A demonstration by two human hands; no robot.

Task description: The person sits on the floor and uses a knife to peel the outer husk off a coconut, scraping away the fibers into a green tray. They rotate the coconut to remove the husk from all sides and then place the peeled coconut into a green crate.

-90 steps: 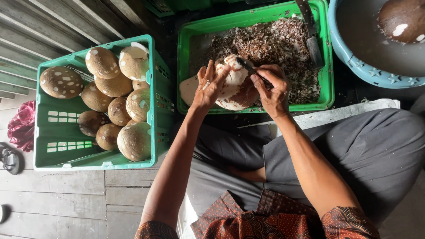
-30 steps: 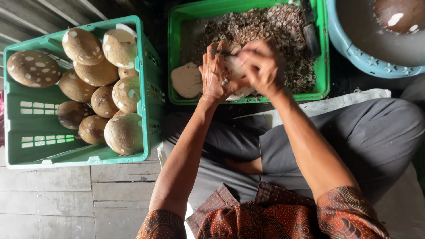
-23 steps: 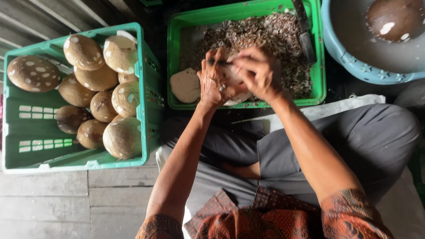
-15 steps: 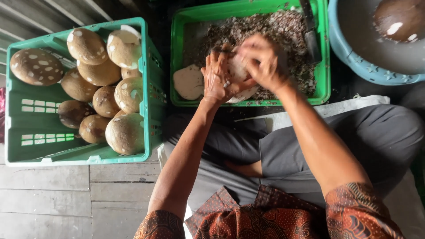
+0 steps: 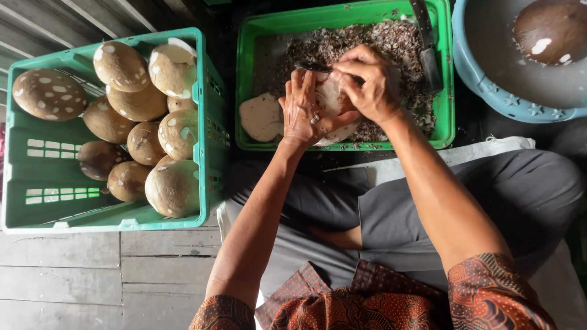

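Over the green tray: both hands meet above the shallow green tray, just in front of the person's knees.
Left hand: the left hand cups a pale, peeled coconut from the left side, fingers curled close around it and palm pressed against it.
Right hand: the right hand is closed around a dark-handled tool, whose tip shows just past the fingers at the top of the coconut; the grip is tight, with no gap between fingers and handle.
Coconut: held between the two hands, lifted clear of the tray's floor, white flesh showing with little brown skin on the visible part.
Tray contents: a bed of brown shavings fills most of the tray; a pale, flat-looking coconut piece lies at its near left corner, just beside the left hand.
Knife: a long blade rests on the shavings along the tray's right side, apart from both hands.
Left crate: a taller green crate stands well to the left, holding a pile of brown coconuts flecked with white spots.
Blue basin: a blue basin sits at upper right, touching the tray's edge, with one brown coconut inside.
Floor: grey wooden planks under the crate.
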